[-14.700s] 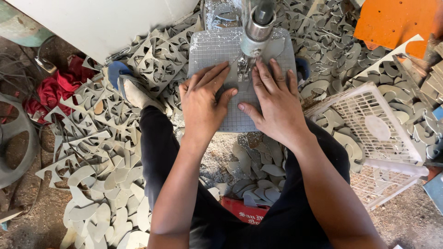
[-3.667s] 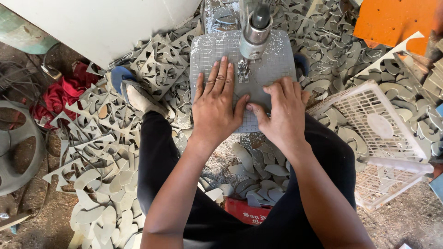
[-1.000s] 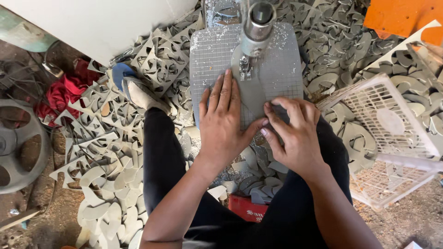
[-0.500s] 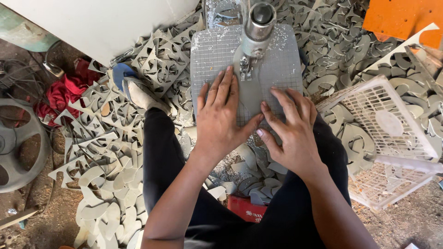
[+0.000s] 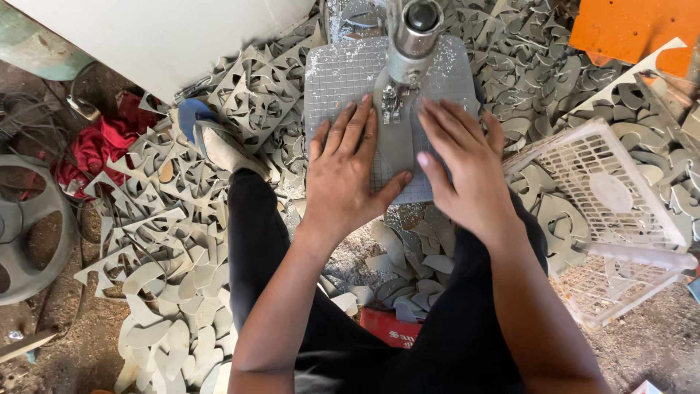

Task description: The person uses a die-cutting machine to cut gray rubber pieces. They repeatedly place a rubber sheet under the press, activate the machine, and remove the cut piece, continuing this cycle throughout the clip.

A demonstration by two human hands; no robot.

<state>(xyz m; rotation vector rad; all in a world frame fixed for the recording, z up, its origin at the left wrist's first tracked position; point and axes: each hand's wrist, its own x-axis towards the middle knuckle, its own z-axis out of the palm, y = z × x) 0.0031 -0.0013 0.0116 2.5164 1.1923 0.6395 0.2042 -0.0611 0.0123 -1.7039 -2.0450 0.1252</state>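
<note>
Your left hand (image 5: 350, 179) lies flat, fingers spread, on the grey sheet (image 5: 394, 149) at the front edge of the gridded plate (image 5: 343, 73). Right hand (image 5: 467, 171) presses beside it, fingers apart, nothing gripped. Sheet sits under the machine head (image 5: 410, 36), mid plate. White basket (image 5: 620, 211) to your right.

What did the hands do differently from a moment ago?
The right hand was curled low at the near edge of the grey sheet a second ago; now it lies opened out flat and further up, fingers near the machine head. The left hand stayed flat on the sheet, inching toward the machine head. The white basket and grey offcuts look unmoved.
</note>
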